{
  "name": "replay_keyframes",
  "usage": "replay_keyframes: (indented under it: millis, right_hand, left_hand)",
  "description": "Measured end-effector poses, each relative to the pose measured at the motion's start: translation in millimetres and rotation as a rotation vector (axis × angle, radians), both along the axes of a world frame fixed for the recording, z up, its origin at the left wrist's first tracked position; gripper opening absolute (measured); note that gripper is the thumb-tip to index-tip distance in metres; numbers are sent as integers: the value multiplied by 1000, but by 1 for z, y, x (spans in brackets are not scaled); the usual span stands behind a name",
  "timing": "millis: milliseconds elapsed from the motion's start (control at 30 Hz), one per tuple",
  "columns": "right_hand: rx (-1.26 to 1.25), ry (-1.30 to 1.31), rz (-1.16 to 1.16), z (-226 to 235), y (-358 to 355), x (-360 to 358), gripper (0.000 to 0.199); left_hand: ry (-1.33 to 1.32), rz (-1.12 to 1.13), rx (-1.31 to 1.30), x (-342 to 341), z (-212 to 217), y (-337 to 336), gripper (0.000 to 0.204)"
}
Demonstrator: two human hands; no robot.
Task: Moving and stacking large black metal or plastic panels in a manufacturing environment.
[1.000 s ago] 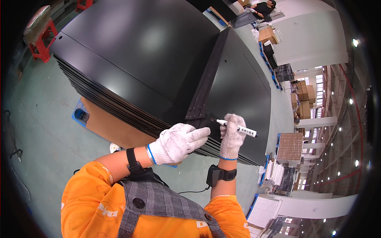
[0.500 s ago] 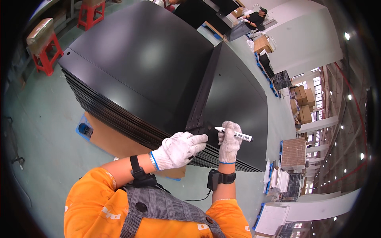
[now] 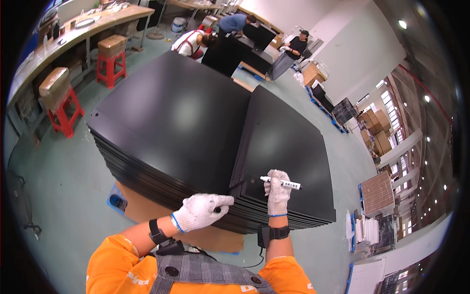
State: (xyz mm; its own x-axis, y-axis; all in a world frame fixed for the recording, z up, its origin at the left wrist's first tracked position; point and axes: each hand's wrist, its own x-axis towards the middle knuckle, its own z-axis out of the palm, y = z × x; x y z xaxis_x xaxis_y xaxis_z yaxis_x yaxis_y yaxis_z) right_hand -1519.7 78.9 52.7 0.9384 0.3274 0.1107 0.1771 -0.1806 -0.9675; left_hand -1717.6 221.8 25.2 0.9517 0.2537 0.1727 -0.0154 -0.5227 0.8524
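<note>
My right hand [image 3: 278, 196], in a white knit glove, is closed round a white marker pen [image 3: 289, 184]. The pen lies nearly level above the right-hand stack of black panels [image 3: 293, 147], its pale tip pointing left. My left hand [image 3: 203, 211], gloved too, is beside the front edge of the left-hand stack of black panels [image 3: 171, 117]. Its index finger stretches toward the gap between the stacks, while the other fingers curl round a small dark round thing [image 3: 218, 209] whose kind I cannot make out. A narrow dark strip [image 3: 238, 171] runs along that gap.
Brown cardboard [image 3: 147, 208] and a blue pallet [image 3: 116, 200] lie under the stacks. Red stools [image 3: 111, 68] stand by a workbench [image 3: 83, 29] at the far left. Other people [image 3: 235, 23] work beyond the stacks; stacked cartons [image 3: 377, 130] stand at the right.
The view has tilted up, bringing the workbench and more people into sight. My left hand has drawn back from the panels' edge and sits farther from my right hand, which still grips the marker pen.
</note>
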Motion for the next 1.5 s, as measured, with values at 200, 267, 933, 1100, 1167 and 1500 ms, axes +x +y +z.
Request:
replay_keyframes:
  millis: [200,267,933,1100,1167,1500]
  right_hand:
    - [160,76,45,-1,-1,5,22]
    - [185,60,67,-1,-2,6,23]
    - [388,261,-153,15,-342,-171,23]
    - [402,161,-388,9,-475,-239,31]
    - [393,105,-426,4,-518,-265,36]
    - [425,99,-1006,0,-647,-329,25]
  left_hand:
    - [-10,-56,-67,-6,-1,-6,24]
    - [72,-93,-129,-6,-2,-12,24]
    - [44,-526,86,15,18,-290,36]
    - [-73,-675,170,5,16,-419,31]
    - [-63,-736,185,-1,15,-468,31]
    - [49,-1168,262,-5,26,-634,30]
